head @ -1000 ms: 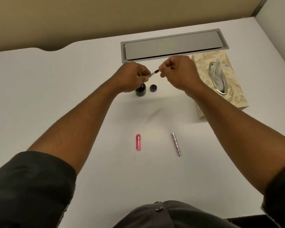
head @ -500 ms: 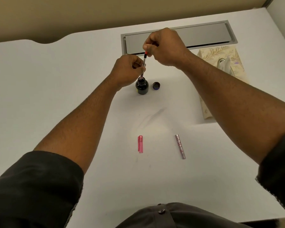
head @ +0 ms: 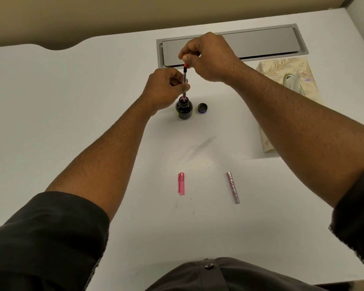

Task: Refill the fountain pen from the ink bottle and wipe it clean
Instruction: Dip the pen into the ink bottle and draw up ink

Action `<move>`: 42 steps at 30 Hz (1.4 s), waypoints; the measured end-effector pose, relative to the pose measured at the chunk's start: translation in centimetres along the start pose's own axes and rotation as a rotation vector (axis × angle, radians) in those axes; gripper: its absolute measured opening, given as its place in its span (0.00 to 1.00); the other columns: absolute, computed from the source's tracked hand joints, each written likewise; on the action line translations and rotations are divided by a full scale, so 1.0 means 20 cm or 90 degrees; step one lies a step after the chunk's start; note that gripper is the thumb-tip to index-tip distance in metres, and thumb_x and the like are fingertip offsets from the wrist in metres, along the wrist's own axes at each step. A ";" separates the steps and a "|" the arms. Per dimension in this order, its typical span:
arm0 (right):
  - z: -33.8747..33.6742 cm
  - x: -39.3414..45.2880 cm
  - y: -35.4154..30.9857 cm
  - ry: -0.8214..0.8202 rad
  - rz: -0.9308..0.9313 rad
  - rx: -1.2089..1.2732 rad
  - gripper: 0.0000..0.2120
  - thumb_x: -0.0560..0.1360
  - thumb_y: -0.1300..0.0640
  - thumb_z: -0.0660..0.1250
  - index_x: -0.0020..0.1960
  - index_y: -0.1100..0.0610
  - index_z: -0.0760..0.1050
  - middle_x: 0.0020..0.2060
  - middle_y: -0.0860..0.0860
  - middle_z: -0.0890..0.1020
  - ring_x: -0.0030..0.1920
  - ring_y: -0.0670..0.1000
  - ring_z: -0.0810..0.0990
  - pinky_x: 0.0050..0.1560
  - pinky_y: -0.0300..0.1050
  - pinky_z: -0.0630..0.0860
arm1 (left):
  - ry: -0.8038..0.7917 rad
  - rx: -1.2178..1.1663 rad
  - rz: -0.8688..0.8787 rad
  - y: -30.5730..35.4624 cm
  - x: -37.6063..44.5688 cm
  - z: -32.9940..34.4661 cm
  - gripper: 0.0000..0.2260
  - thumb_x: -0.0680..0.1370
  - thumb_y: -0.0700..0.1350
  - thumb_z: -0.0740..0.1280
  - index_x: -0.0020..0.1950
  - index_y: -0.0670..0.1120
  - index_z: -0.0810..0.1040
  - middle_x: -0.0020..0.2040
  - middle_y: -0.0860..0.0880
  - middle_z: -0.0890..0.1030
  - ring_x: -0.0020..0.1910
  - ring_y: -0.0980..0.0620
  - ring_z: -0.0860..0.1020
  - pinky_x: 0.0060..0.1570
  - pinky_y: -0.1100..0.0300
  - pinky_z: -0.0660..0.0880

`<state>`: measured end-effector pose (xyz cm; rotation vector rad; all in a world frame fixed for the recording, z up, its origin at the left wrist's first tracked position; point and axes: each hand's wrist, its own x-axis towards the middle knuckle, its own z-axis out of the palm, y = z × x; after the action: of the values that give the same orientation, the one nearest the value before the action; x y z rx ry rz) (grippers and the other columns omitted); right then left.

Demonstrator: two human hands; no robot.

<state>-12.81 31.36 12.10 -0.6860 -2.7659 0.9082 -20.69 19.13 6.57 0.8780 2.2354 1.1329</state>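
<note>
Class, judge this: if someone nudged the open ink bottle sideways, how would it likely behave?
The ink bottle looks squat, so it would probably slide rather than tip. Its cap lies beside it, so ink might spill. The pen section standing in its mouth could lever it over.

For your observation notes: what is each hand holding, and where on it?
Both hands hold the pen section: left hand pinches its lower shaft, right hand its red top end.

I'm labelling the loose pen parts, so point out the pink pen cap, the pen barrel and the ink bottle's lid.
pink pen cap (head: 181,184): head view, middle of its body.
pen barrel (head: 232,187): head view, mid-length.
ink bottle lid (head: 202,107): head view, its open inside.
</note>
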 end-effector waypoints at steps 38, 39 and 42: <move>-0.03 0.00 0.02 0.027 -0.008 0.025 0.12 0.81 0.60 0.60 0.60 0.54 0.79 0.52 0.49 0.84 0.41 0.39 0.78 0.38 0.23 0.70 | 0.048 0.032 0.019 0.03 0.05 0.01 0.12 0.69 0.50 0.77 0.38 0.50 0.73 0.33 0.53 0.76 0.31 0.57 0.72 0.35 0.63 0.73; -0.03 0.00 0.02 0.027 -0.008 0.024 0.12 0.81 0.60 0.60 0.60 0.54 0.79 0.52 0.49 0.84 0.40 0.39 0.77 0.37 0.22 0.69 | 0.047 0.033 0.018 0.03 0.05 0.01 0.12 0.69 0.50 0.77 0.39 0.49 0.74 0.33 0.53 0.76 0.31 0.57 0.72 0.35 0.64 0.73; -0.03 0.01 0.02 0.023 -0.011 0.021 0.13 0.81 0.61 0.59 0.60 0.54 0.79 0.53 0.49 0.83 0.43 0.39 0.78 0.37 0.22 0.69 | 0.043 0.033 0.017 0.03 0.05 0.02 0.13 0.69 0.51 0.77 0.44 0.45 0.78 0.33 0.54 0.76 0.31 0.59 0.72 0.34 0.67 0.72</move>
<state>-12.70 31.99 12.33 -0.6656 -2.7156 0.9264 -20.91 20.23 6.75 0.9062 2.3229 1.1368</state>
